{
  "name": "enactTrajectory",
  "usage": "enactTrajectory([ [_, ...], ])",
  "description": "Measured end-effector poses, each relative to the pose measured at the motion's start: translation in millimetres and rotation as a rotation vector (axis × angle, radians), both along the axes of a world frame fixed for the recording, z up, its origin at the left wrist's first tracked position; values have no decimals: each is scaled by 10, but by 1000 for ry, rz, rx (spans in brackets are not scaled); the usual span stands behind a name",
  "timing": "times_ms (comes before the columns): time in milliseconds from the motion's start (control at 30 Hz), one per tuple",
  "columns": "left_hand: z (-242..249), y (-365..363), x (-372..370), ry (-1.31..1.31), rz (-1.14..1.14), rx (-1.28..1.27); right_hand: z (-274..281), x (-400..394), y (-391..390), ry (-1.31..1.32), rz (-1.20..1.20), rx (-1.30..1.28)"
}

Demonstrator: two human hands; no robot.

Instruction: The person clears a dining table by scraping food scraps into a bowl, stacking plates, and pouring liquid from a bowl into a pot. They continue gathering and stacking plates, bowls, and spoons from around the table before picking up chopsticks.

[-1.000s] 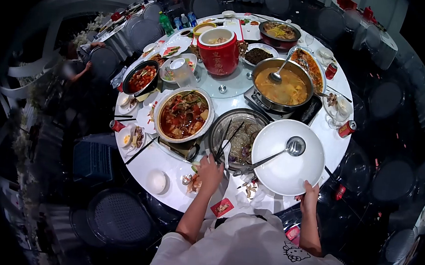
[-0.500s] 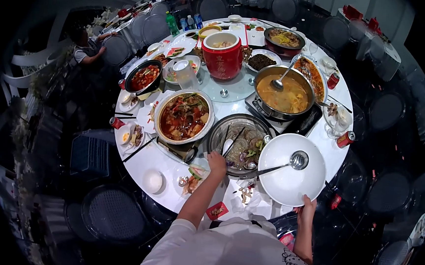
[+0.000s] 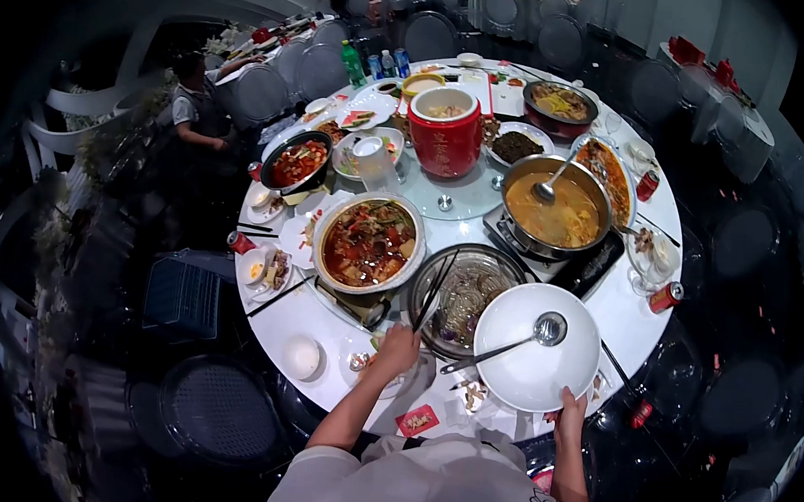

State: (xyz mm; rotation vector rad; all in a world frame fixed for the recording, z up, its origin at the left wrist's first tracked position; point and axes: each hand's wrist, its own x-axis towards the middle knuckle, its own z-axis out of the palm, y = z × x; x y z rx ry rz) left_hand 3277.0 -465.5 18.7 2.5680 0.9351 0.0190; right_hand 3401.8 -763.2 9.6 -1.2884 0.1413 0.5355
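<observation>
Head view: one bowl, one ladle, two busy hands

The right hand (image 3: 572, 405) grips the near rim of one white bowl (image 3: 542, 380), over the counter (image 3: 270, 333) beside one tray (image 3: 490, 260). Probably heavy, stiff, slick and breakable, it suits opposite-rim holds; its one ladle (image 3: 550, 329) could slide. The left hand (image 3: 399, 349) pinches seemingly two chopsticks (image 3: 436, 291).

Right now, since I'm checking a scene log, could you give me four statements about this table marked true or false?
1. The right hand grips the white bowl by its rim. True.
2. The left hand is empty. False: the left hand holds dark chopsticks.
3. A ladle lies in the white bowl, its handle past the rim. True.
4. The red jar lies on its side. False: the red jar stands upright.
</observation>
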Motion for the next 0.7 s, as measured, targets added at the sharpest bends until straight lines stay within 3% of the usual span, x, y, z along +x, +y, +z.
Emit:
enactTrajectory([
  [167, 505, -183, -349, -162, -110, -209, -223, 40, 276, -31, 103, 7],
  [300, 813, -345, 0, -162, -176, -77, -343, 85, 674, -7, 200, -36],
  [433, 471, -291, 418, 47, -208, -60, -414, 97, 1050, 26, 235, -26],
  [500, 329, -293, 585, 204, -158, 104, -447, 122, 1174, 22, 240, -38],
  [700, 4, -314, 768, 261, -89, 183, -546, 167, 1325, -24, 272, -29],
])
